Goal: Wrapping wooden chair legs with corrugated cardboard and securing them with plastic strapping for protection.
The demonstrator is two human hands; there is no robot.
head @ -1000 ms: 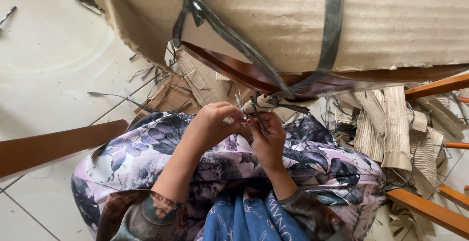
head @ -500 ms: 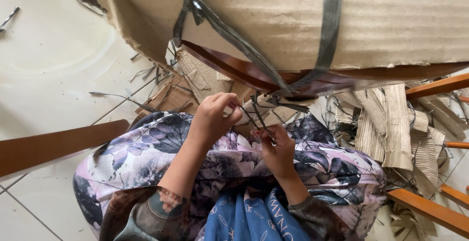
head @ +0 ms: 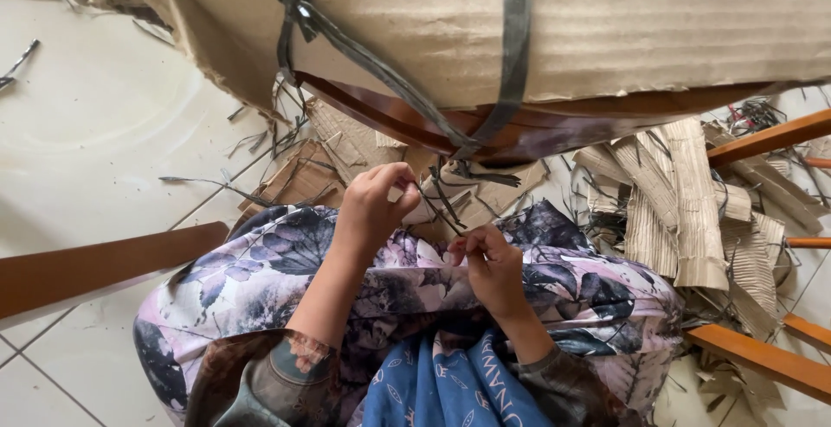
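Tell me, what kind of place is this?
Probably a room in a home where furniture is being unwrapped. There is a pale tiled floor, a big cardboard-wrapped piece tied with dark straps, and torn cardboard scraps scattered about. The left hand and right hand pick at thin dark strips.

This looks like a room in a home used for unpacking furniture. A large piece wrapped in corrugated cardboard (head: 537,29) and bound with dark straps (head: 515,46) stands on pale glossy floor tiles (head: 95,133). Below the wrapped piece lie torn cardboard scraps (head: 692,202); orange-brown wooden rails (head: 762,137) sit beside them.
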